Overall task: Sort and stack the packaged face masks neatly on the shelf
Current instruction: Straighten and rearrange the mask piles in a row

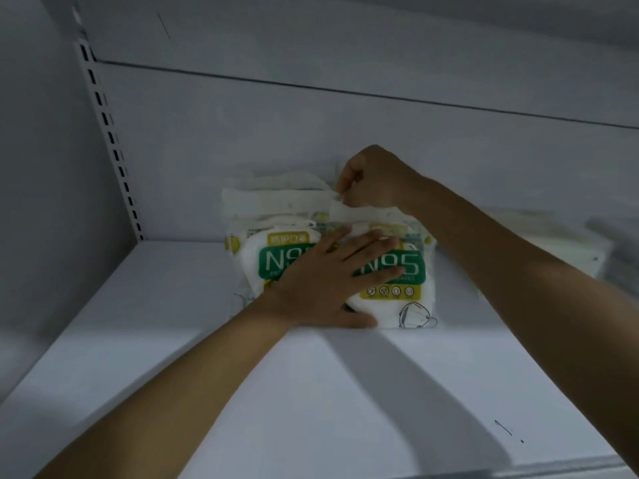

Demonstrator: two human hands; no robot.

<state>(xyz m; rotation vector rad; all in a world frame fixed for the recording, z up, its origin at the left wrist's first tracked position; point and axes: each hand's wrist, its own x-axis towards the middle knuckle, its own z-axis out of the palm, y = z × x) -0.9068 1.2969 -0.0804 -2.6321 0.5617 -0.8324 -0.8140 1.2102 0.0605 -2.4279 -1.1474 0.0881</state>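
- Left hand (325, 281) lies flat on the packs (390, 292), palm down, with fingers straight and spread, pressing across both green N95 labels.
- Right hand (370, 181) is behind and above it. Its fingers are curled and pinch the white top edge of a wrapper at the rear of the pile. Which pack that edge belongs to I cannot tell.
- Both forearms are bare; the left comes in from the lower left, the right from the right side.
- The packs sit in a small pile at mid-shelf, close to the back wall (311, 115). They are clear wrappers with white masks inside.
- Two printed fronts show side by side, and the left hand hides where they meet.
- Under the right label runs a yellow strip with four round icons. Below it, at the pack's near right corner, is a line drawing of a mask.
- More white wrappers stick out behind the two fronts, rumpled.
- The shelf (155, 340) is white and flat, and the arms cast soft shadows on it.
- A slotted upright (103, 115) runs up the left rear corner.
- A blurred pile (553, 236) of pale wrappers lies on the shelf well to the right of the packs.
- Small dark marks (503, 426) show on the shelf near its front right.
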